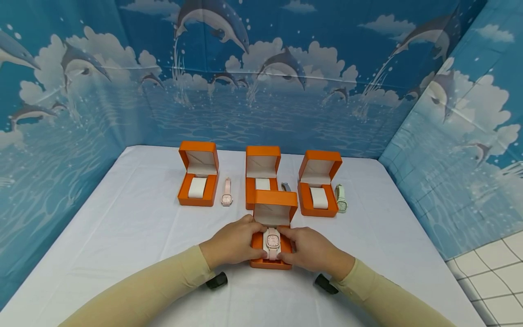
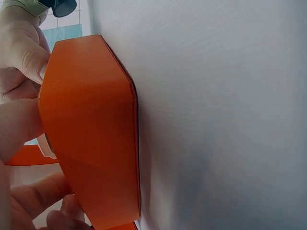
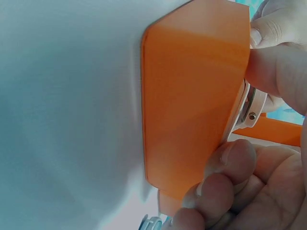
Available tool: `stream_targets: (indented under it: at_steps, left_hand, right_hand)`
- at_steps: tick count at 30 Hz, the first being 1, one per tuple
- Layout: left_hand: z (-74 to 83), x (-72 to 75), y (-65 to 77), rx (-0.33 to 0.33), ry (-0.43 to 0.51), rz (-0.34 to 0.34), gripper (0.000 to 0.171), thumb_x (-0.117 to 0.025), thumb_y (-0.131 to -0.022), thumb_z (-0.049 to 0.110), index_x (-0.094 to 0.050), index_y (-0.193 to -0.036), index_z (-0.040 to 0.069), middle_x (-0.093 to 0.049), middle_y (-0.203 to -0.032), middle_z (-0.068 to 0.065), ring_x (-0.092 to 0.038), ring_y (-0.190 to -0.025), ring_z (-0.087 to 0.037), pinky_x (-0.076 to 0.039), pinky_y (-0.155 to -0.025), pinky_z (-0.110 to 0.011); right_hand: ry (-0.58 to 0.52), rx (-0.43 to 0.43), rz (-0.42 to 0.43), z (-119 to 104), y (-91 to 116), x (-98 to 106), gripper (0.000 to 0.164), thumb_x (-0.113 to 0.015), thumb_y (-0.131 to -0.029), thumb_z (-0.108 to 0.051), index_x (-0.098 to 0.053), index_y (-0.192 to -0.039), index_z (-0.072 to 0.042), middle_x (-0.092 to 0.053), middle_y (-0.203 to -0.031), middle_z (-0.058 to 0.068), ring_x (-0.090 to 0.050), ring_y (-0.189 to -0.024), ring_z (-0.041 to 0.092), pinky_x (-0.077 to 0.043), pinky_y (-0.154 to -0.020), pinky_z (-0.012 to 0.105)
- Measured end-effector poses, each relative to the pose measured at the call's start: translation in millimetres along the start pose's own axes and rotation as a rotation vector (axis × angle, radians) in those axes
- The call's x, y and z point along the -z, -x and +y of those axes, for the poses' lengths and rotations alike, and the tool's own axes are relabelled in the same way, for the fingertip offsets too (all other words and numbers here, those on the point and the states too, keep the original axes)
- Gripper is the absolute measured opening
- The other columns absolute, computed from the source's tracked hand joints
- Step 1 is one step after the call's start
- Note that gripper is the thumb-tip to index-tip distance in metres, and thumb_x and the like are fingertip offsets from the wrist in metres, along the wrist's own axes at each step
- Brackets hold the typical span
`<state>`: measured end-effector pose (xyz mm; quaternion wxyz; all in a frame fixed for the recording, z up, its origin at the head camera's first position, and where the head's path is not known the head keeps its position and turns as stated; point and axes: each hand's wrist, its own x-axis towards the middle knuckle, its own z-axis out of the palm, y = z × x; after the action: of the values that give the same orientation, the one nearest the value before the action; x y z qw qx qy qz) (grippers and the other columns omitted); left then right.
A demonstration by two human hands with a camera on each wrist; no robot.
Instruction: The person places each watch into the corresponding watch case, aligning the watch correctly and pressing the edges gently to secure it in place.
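A pink wristwatch (image 1: 273,240) lies face up round a white cushion inside an open orange watch box (image 1: 271,266) near the middle of the table. From the left side my left hand (image 1: 236,241) grips the watch and cushion, thumb at the near end and fingers at the far end. My right hand (image 1: 313,249) mirrors this grip from the right. Both wrist views show the orange side of the box, with the left hand's thumb (image 2: 19,120) and the right hand's curled fingers (image 3: 230,163) over its top edge. The fingertips inside the box are partly hidden.
Behind stand three more open orange boxes with white cushions: left (image 1: 185,200), middle (image 1: 250,200) and right (image 1: 315,212). Beside them lie a pink watch (image 1: 226,199), a partly hidden blue-grey watch (image 1: 285,186) and a pale green watch (image 1: 341,205). A white cloth (image 1: 135,227) covers the table.
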<state>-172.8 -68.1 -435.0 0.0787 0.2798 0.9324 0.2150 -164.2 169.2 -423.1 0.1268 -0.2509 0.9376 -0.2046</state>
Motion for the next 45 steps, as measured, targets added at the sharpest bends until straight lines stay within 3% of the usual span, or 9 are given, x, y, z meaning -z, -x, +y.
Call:
stream_targets:
  at_steps: [8, 14, 17, 21, 35, 41, 45]
  left_hand:
    - [0.6, 1.7, -1.9, 0.003, -0.016, -0.009, 0.058, -0.085, -0.086, 0.046, -0.071, -0.133, 0.016, -0.062, -0.123, -0.003, -0.063, -0.103, -0.015, -0.055, -0.098, -0.034]
    - [2.7, 3.2, -1.7, 0.024, -0.024, -0.023, 0.06, -0.085, -0.086, 0.048, -0.07, -0.134, 0.017, -0.061, -0.123, -0.002, -0.063, -0.102, -0.014, -0.055, -0.098, -0.034]
    - [3.3, 4.1, -1.9, 0.031, -0.026, -0.025, 0.062, -0.085, -0.085, 0.049, -0.068, -0.136, 0.018, -0.061, -0.123, -0.001, -0.062, -0.101, -0.013, -0.056, -0.098, -0.034]
    - [3.1, 4.9, -1.5, 0.033, -0.017, -0.021, 0.064, -0.086, -0.084, 0.051, -0.067, -0.137, 0.019, -0.061, -0.124, 0.0, -0.062, -0.101, -0.012, -0.055, -0.098, -0.034]
    - [8.2, 13.9, 7.6, 0.019, -0.005, -0.017, 0.063, -0.083, -0.087, 0.052, -0.065, -0.14, 0.024, -0.06, -0.134, 0.0, -0.065, -0.109, -0.016, -0.056, -0.103, -0.038]
    - [14.1, 28.8, 15.0, -0.081, 0.047, 0.067, 0.057, -0.079, -0.094, 0.045, -0.063, -0.143, 0.02, -0.061, -0.124, 0.0, -0.063, -0.085, -0.011, -0.057, -0.082, -0.027]
    - [16.4, 41.3, 19.6, -0.201, 0.104, 0.234, 0.048, -0.076, -0.098, 0.038, -0.065, -0.139, 0.016, -0.064, -0.121, 0.001, -0.057, -0.08, -0.007, -0.052, -0.073, -0.022]
  right_hand:
    - [0.008, -0.026, -0.022, -2, -1, 3, 0.068, -0.082, -0.09, -0.03, -0.059, -0.15, -0.007, -0.055, -0.069, -0.007, -0.05, -0.063, 0.009, -0.04, -0.057, 0.024]
    - [0.038, -0.029, -0.022, -2, 0, 3, 0.069, -0.083, -0.089, -0.034, -0.06, -0.149, -0.009, -0.074, -0.1, -0.004, -0.056, -0.078, 0.009, -0.053, -0.075, 0.03]
    - [0.037, -0.017, -0.016, -1, 2, 3, 0.069, -0.082, -0.089, -0.034, -0.059, -0.15, -0.009, -0.071, -0.086, -0.008, -0.055, -0.073, 0.008, -0.051, -0.069, 0.027]
    - [0.04, -0.006, -0.011, -1, 3, 4, 0.071, -0.082, -0.09, -0.035, -0.057, -0.152, -0.01, -0.054, -0.067, -0.01, -0.052, -0.067, 0.008, -0.043, -0.06, 0.025]
    - [0.013, -0.036, -0.031, -1, 7, 5, 0.077, -0.083, -0.089, -0.043, -0.055, -0.153, -0.011, -0.056, -0.072, -0.007, -0.052, -0.068, 0.009, -0.043, -0.06, 0.025]
    - [0.016, 0.013, 0.062, -7, 13, 14, 0.065, -0.081, -0.092, -0.041, -0.062, -0.146, -0.012, -0.058, -0.075, -0.009, -0.05, -0.066, 0.005, -0.042, -0.058, 0.023]
    - [-0.054, 0.086, 0.232, -13, 19, 24, 0.041, -0.079, -0.096, -0.033, -0.072, -0.131, -0.013, -0.044, -0.064, -0.012, -0.041, -0.056, 0.001, -0.035, -0.05, 0.021]
